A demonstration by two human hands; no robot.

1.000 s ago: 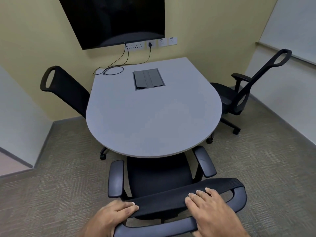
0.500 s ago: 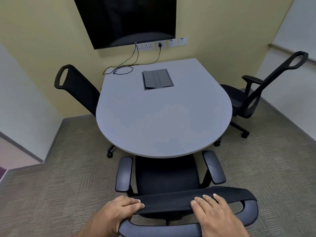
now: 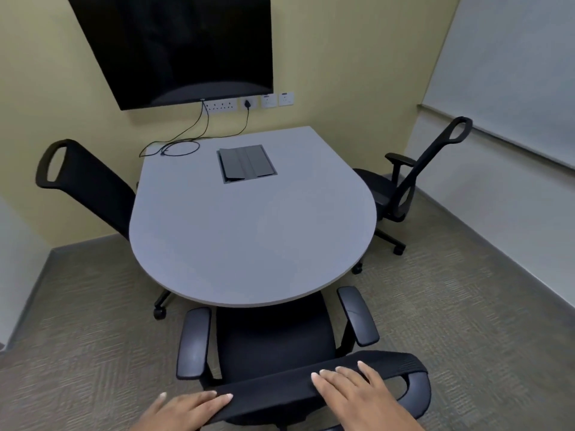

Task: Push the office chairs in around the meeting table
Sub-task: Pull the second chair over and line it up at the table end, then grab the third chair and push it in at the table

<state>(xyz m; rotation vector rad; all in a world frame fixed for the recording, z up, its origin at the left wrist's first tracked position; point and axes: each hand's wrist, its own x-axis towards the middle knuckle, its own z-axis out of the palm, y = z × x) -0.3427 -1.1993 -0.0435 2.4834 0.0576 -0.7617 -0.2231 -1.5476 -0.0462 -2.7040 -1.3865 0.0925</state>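
The near black office chair [image 3: 273, 340] faces the grey meeting table [image 3: 249, 237], with the front of its seat under the rounded table edge and its armrest tips at that edge. My left hand [image 3: 186, 409] and my right hand [image 3: 357, 396] both lie over the top of its mesh backrest [image 3: 280, 390], fingers pointing at the table. A second chair [image 3: 93, 188] stands at the table's left side, its back tilted outward. A third chair [image 3: 401, 188] stands at the right, its seat partly out from the table.
A dark screen [image 3: 186, 48] hangs on the yellow wall with sockets below it. A black cable [image 3: 180, 147] coils on the table's far corner beside a grey flap box [image 3: 245, 163]. A whiteboard [image 3: 513, 73] covers the right wall. Carpet surrounds the table.
My head view has shifted a little. My left hand's fingers have flattened along the backrest top. The near chair stays at the table edge, and the other two chairs have not moved.
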